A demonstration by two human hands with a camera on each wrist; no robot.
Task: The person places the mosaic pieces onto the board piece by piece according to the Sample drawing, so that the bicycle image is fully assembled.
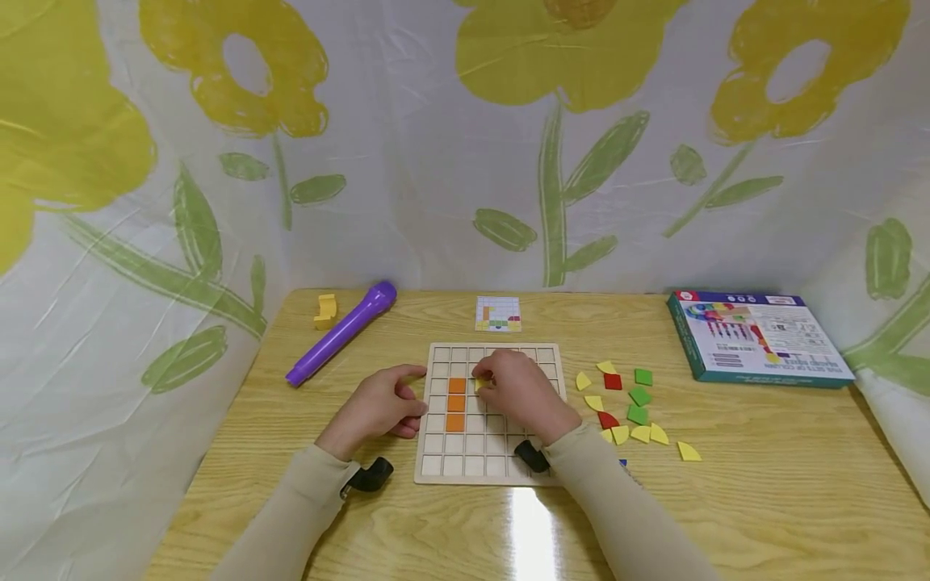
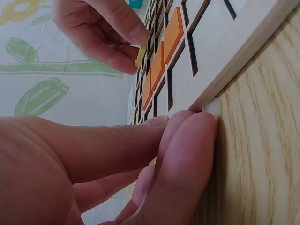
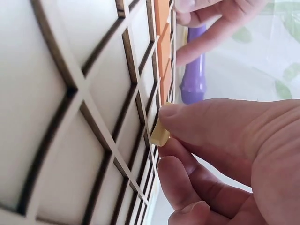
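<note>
A wooden grid board (image 1: 432, 466) lies on the table, with orange square tiles (image 1: 455, 403) stacked in one column of its cells. Over the board's upper middle, my right hand (image 1: 525, 391) pinches a small yellow tile (image 3: 161, 133) between thumb and fingertips, tilted at the grid bars. Part of that tile is hidden by the fingers. My left hand (image 1: 378, 407) holds the board at its left edge; in the left wrist view the thumb and a bent finger (image 2: 187, 150) meet right at the rim.
Loose yellow quarter-circle tiles (image 1: 689, 452), green squares (image 1: 643, 377) and red tiles (image 1: 613, 382) lie right of the board. A pattern card (image 1: 498, 303) sits behind it. A purple microphone-shaped tube (image 1: 341, 332) and yellow object (image 1: 326, 310) are back left, a box (image 1: 759, 339) back right.
</note>
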